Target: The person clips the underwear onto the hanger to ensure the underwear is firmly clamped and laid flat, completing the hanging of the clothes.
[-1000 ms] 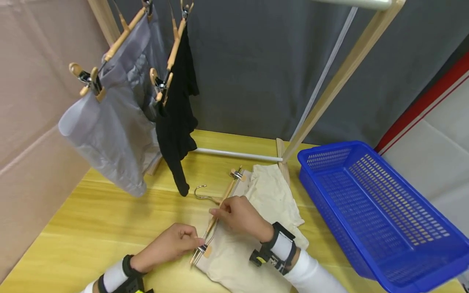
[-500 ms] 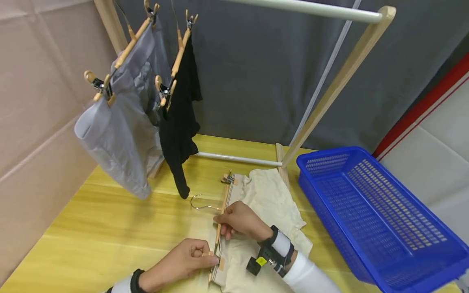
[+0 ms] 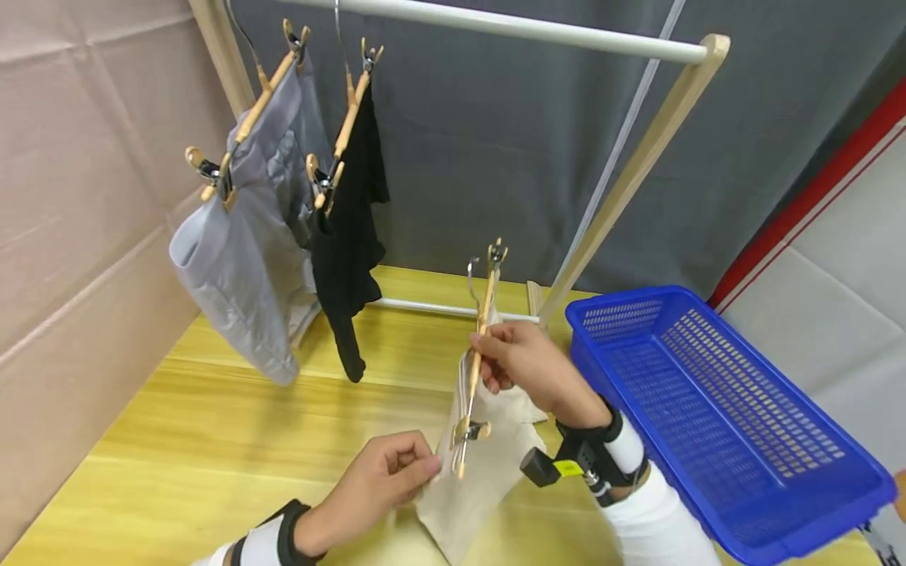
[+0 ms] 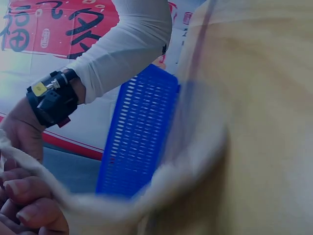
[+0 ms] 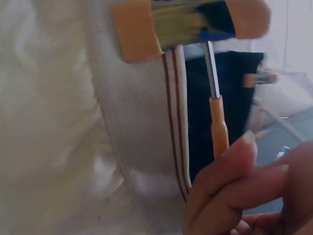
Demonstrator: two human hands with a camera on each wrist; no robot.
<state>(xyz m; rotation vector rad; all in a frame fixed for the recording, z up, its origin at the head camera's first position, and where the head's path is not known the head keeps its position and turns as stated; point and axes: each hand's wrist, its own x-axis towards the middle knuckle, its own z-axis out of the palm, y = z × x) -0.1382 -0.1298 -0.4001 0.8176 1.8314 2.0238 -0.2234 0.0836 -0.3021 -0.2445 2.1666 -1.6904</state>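
Observation:
My right hand [image 3: 534, 365] grips the wooden bar of a clip hanger [image 3: 488, 303], which is lifted off the table at a tilt. From its two clips hangs a cream garment [image 3: 488, 464]; brown stripes run along its waistband [image 5: 146, 122] in the right wrist view. The hanger's metal hook points up and away. At the garment's near left edge, my left hand [image 3: 382, 483] has its thumb and curled fingers together on the cloth, apparently pinching it. In the left wrist view the cloth is blurred beside the left fingers [image 4: 34, 200].
Grey shorts [image 3: 244, 259] and a black garment [image 3: 350, 244] hang on clip hangers at the left of a rack with a white rail [image 3: 524, 27]. A blue plastic basket [image 3: 587, 346] stands at the right on the yellow wooden table [image 3: 212, 440].
My right hand has raised the hanger and garment from the table, up and to the right. The left hand has moved off the near clip to the garment's edge. The head view has shifted.

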